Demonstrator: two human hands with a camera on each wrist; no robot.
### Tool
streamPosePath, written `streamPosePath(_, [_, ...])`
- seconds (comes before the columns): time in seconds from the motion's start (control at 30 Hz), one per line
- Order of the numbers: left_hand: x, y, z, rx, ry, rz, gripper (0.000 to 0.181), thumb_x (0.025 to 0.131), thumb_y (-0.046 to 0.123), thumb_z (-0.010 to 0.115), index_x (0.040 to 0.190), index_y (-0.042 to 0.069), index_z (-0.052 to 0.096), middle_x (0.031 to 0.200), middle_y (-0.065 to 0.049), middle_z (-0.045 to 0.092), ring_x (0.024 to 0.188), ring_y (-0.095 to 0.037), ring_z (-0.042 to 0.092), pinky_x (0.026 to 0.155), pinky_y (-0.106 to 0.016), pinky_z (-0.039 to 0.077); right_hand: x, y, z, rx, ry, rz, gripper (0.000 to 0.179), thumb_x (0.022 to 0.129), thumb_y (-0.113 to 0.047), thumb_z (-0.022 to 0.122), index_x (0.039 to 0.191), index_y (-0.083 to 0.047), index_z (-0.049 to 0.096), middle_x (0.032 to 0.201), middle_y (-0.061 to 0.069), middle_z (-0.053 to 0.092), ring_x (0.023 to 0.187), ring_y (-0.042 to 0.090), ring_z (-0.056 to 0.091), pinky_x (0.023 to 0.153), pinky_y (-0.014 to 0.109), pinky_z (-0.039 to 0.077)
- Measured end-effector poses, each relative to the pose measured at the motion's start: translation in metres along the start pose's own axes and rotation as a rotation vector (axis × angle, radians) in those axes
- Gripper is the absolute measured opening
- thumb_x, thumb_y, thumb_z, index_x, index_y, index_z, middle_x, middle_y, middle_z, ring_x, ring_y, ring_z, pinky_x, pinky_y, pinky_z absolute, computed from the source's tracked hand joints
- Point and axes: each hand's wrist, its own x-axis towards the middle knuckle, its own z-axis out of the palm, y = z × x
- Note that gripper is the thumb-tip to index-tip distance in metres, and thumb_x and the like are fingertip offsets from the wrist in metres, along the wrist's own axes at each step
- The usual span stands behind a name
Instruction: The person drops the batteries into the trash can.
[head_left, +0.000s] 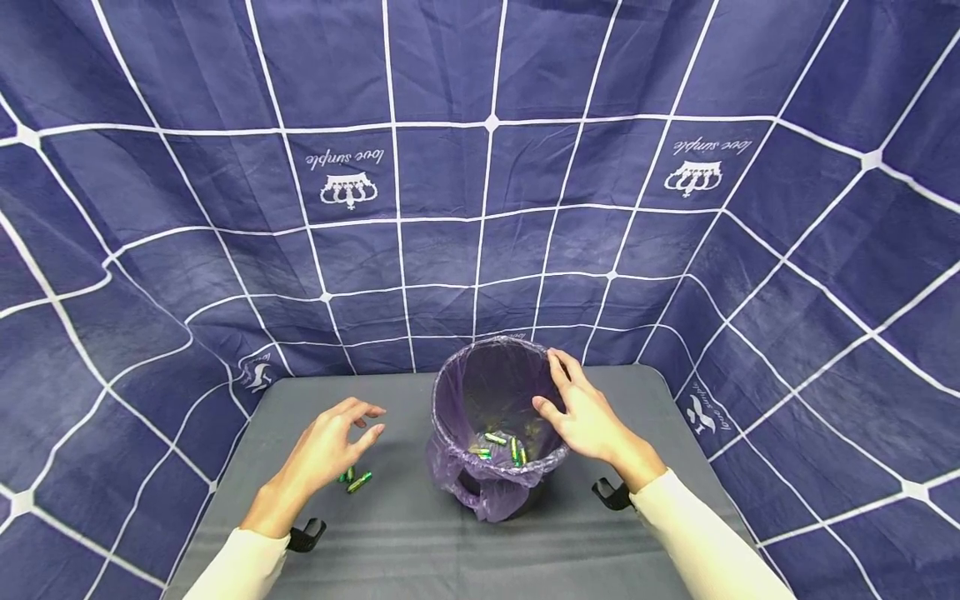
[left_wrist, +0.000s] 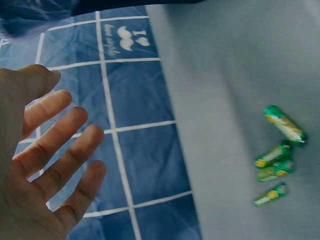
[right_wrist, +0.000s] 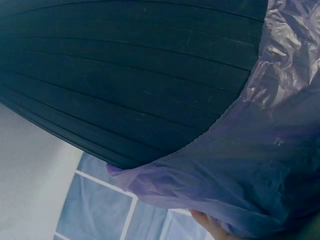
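My left hand (head_left: pixel 330 442) hovers over the grey table, fingers spread and relaxed, holding nothing. Several green-and-gold batteries (head_left: pixel 360 482) lie below it, partly hidden by the hand in the head view. In the left wrist view the batteries (left_wrist: pixel 285 125) lie on the grey surface, apart from my fingers (left_wrist: pixel 82 150). A dark trash bin (right_wrist: pixel 125 85) lined with a purple bag (head_left: pixel 491 496) leans toward me. My right hand (head_left: pixel 588 417) holds its right rim, thumb on the inner side. More batteries (head_left: pixel 514 451) lie at the bottom of the bin.
The grey table (head_left: pixel 390 550) is enclosed by a blue cloth with white grid lines (head_left: pixel 442 250) at the back and both sides. Black straps (head_left: pixel 307 535) sit at both wrists. Loose bag folds hang over the bin's near side.
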Motion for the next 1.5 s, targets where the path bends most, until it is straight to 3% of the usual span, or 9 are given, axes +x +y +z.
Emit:
streamPosePath(0.33, [-0.031,-0.023,0.019,0.001,-0.015,-0.032,0.02,0.101,0.024,0.093,0.12,0.025,0.086,0.118,0.005,0.085,0.097,-0.022,0.083,0.077,-0.039,0.065,0.0,0.001,0.004,0.004,-0.006,0.008,0.084,0.118,-0.036,0.066,0.182,0.003,0.029,0.189,0.024,0.029,0.154,0.058,0.061,0.125,0.075,0.05])
streamPosePath(0.5, [-0.044,-0.058,0.046,-0.113,0.047,0.06,0.022,0.103,0.037,0.091,0.123,0.032,0.086,0.116,0.009,0.082,0.092,-0.011,0.078,0.07,-0.034,0.06,-0.001,-0.001,0.002,-0.001,0.001,0.0,0.083,0.118,-0.037,0.065,0.181,0.004,0.03,0.189,0.025,0.03,0.155,0.057,0.061,0.124,0.075,0.05])
streamPosePath(0.6, [-0.048,-0.07,0.056,-0.141,0.055,0.1,0.025,0.102,0.039,0.092,0.124,0.031,0.086,0.113,0.007,0.081,0.088,-0.002,0.072,0.067,-0.032,0.057,0.0,0.0,0.001,-0.005,0.008,-0.005,0.082,0.118,-0.035,0.066,0.18,0.005,0.03,0.189,0.025,0.031,0.155,0.056,0.061,0.124,0.074,0.051])
streamPosePath(0.7, [-0.048,-0.067,0.056,-0.139,0.019,0.064,0.028,0.099,0.03,0.096,0.124,0.025,0.087,0.106,0.007,0.079,0.085,-0.001,0.069,0.068,-0.03,0.056,0.001,0.0,0.001,-0.011,0.025,-0.01,0.081,0.117,-0.033,0.067,0.18,0.005,0.032,0.188,0.024,0.032,0.155,0.056,0.061,0.124,0.074,0.051])
streamPosePath(0.73, [-0.048,-0.055,0.048,-0.108,-0.007,0.021,0.029,0.095,0.024,0.098,0.122,0.022,0.087,0.102,0.006,0.077,0.083,-0.002,0.068,0.068,-0.032,0.056,0.001,0.001,0.001,-0.01,0.031,-0.01,0.081,0.117,-0.033,0.067,0.18,0.005,0.032,0.188,0.024,0.032,0.155,0.056,0.061,0.124,0.074,0.051])
streamPosePath(0.83, [-0.051,-0.048,0.044,-0.07,-0.055,-0.045,0.034,0.091,0.017,0.101,0.121,0.018,0.087,0.094,0.009,0.071,0.079,-0.003,0.065,0.068,-0.029,0.054,0.001,0.0,0.001,-0.007,0.036,-0.014,0.081,0.117,-0.034,0.067,0.18,0.004,0.032,0.188,0.024,0.033,0.155,0.056,0.061,0.124,0.074,0.051])
streamPosePath(1.0, [-0.06,-0.051,0.048,-0.029,-0.113,-0.099,0.038,0.088,0.015,0.103,0.123,0.018,0.087,0.093,0.008,0.07,0.08,-0.006,0.066,0.071,-0.027,0.053,-0.001,-0.001,0.004,0.004,0.028,-0.007,0.082,0.117,-0.035,0.067,0.18,0.005,0.032,0.189,0.024,0.032,0.158,0.055,0.059,0.126,0.074,0.05])
streamPosePath(1.23, [-0.069,-0.059,0.057,-0.042,-0.15,-0.117,0.042,0.085,0.01,0.104,0.123,0.018,0.087,0.099,0.005,0.074,0.087,-0.013,0.071,0.074,-0.03,0.057,-0.002,0.0,0.007,0.017,0.03,-0.011,0.082,0.117,-0.035,0.067,0.18,0.005,0.032,0.189,0.023,0.031,0.158,0.055,0.059,0.126,0.074,0.05])
streamPosePath(1.5, [-0.071,-0.06,0.063,-0.057,-0.179,-0.121,0.042,0.086,0.008,0.103,0.123,0.02,0.087,0.101,0.008,0.075,0.088,-0.009,0.07,0.078,-0.029,0.058,0.0,0.002,0.006,0.004,0.036,-0.013,0.08,0.117,-0.031,0.068,0.179,0.005,0.034,0.188,0.025,0.033,0.158,0.055,0.059,0.125,0.073,0.051])
